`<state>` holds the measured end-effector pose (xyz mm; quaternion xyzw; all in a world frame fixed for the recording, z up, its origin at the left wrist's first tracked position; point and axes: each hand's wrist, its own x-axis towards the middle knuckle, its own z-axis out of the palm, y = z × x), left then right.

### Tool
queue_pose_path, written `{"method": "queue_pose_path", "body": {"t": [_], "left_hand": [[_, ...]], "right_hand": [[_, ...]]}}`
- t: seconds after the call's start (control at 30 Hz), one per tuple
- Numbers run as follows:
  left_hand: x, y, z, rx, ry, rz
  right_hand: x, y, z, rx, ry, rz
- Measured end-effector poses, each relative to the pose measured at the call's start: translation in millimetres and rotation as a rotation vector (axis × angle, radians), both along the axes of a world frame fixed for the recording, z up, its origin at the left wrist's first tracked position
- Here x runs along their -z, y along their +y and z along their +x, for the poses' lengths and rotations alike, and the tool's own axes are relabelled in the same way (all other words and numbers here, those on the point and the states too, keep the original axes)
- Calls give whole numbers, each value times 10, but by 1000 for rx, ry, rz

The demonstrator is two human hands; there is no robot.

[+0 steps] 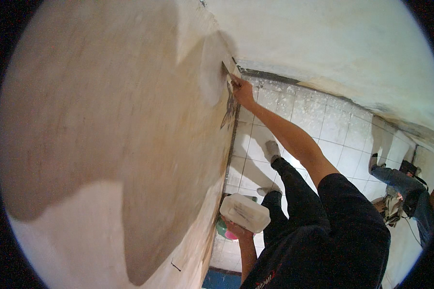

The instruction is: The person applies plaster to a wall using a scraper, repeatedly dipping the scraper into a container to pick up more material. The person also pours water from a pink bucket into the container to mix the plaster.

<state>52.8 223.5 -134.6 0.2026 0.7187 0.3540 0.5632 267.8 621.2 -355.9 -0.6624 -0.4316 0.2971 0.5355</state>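
Observation:
Reaching far forward, my right hand (242, 91) is closed round a putty knife (225, 70), its blade against the wall (144, 101) close to the corner. A smooth, paler patch (212, 79) lies on the wall beside the blade. Just below my right hand, the wall's surface looks dark and flaked (229, 108). Lower down, my left hand (238, 229) grips a white plastic tub (245, 213) from beneath and the side. Greyish marks show in the tub, but I cannot tell what they are. The tub hides part of my left fingers.
A second wall (332, 43) meets the first at the corner, with a dark strip along its foot. White tiles (318, 115) cover the floor, speckled near the corner. Another person (414, 190) is low at the right. Green (221, 228) and pink (231, 235) objects stand behind my left hand.

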Motion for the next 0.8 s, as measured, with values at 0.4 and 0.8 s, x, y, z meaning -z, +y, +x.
{"method": "queue_pose_path", "body": {"t": [0.4, 0.8], "left_hand": [[184, -500, -268, 189, 246, 107], [112, -347, -175, -372, -355, 36]], "right_hand": [[-1122, -633, -263, -28, -21, -102], [-2011, 452, 19, 154, -236, 214]]}}
